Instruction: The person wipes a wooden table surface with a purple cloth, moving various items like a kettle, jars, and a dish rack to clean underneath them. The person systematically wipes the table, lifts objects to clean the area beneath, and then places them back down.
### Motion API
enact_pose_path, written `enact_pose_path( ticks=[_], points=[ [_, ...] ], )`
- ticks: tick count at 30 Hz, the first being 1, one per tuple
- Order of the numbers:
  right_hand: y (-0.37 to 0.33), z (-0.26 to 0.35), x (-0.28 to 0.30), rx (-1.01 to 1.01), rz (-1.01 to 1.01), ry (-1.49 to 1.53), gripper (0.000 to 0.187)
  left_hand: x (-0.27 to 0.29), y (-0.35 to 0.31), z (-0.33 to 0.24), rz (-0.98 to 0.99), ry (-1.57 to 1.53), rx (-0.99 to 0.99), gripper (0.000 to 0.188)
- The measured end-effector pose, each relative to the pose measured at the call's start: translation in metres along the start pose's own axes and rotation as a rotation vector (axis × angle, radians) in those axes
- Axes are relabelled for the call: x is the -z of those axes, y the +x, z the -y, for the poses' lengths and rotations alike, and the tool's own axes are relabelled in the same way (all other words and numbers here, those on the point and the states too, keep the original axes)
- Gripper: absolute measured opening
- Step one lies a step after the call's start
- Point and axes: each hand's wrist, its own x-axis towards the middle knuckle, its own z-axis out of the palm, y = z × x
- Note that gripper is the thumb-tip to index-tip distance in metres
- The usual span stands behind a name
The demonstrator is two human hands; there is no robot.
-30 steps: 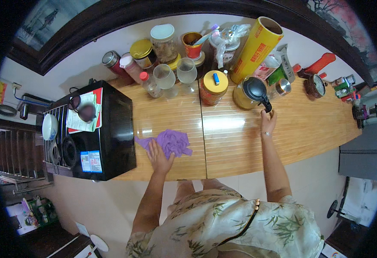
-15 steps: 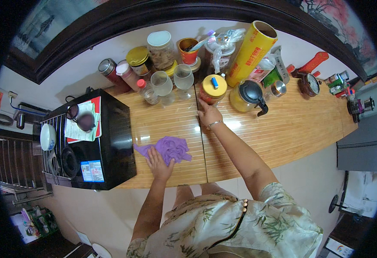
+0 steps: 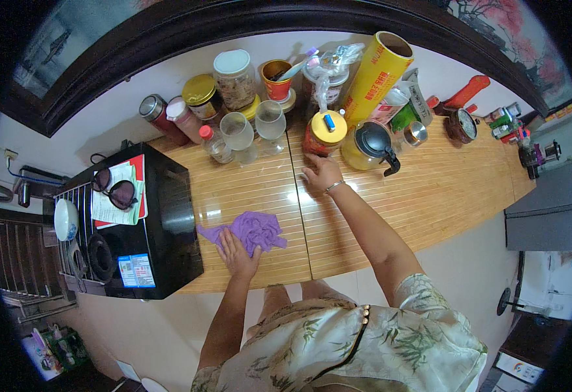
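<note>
My left hand (image 3: 238, 253) lies flat with fingers spread on a crumpled purple cloth (image 3: 260, 230), near the front edge of the wooden table (image 3: 416, 202). Farther forward, my right hand (image 3: 325, 172) has its fingers partly stretched out at the near side of a reddish jar with a yellow lid (image 3: 325, 136). Whether the fingertips touch the jar is hard to tell. A small blue object (image 3: 329, 121) rests on the lid. Just right of the jar stands a glass teapot (image 3: 369, 145) with a black lid and handle, holding yellow liquid.
Two stemmed glasses (image 3: 237, 132) and a red-capped bottle (image 3: 215, 145) stand left of the jar. Behind are lidded jars (image 3: 234, 78), a red cup (image 3: 276, 81) and a tall yellow roll (image 3: 377, 78). A black oven (image 3: 168, 215) bearing sunglasses (image 3: 121, 193) borders the left side.
The yellow-lidded jar has shifted right, closer to the teapot, along with my right hand. My left hand stays on the cloth. The whole view has turned slightly.
</note>
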Motion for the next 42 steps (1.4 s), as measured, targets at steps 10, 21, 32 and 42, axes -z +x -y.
enact_pose_path(
  ticks=[10, 21, 32, 42],
  points=[
    [0.01, 0.021, -0.009, 0.2, -0.078, 0.265, 0.03, -0.002, 0.0, 0.004, -0.058, 0.001, -0.068, 0.095],
    [0.012, -0.032, -0.019, -0.261, -0.208, 0.42, 0.028, -0.003, 0.0, 0.001, -0.034, -0.016, -0.044, 0.096],
    [-0.078, -0.046, 0.005, -0.276, -0.283, 0.798, 0.018, 0.005, 0.009, -0.016, 0.026, 0.03, -0.005, 0.094],
    [-0.151, -0.083, 0.034, -0.277, -0.095, 0.666, 0.018, -0.014, 0.112, -0.085, 0.026, 0.204, -0.143, 0.084]
  ],
)
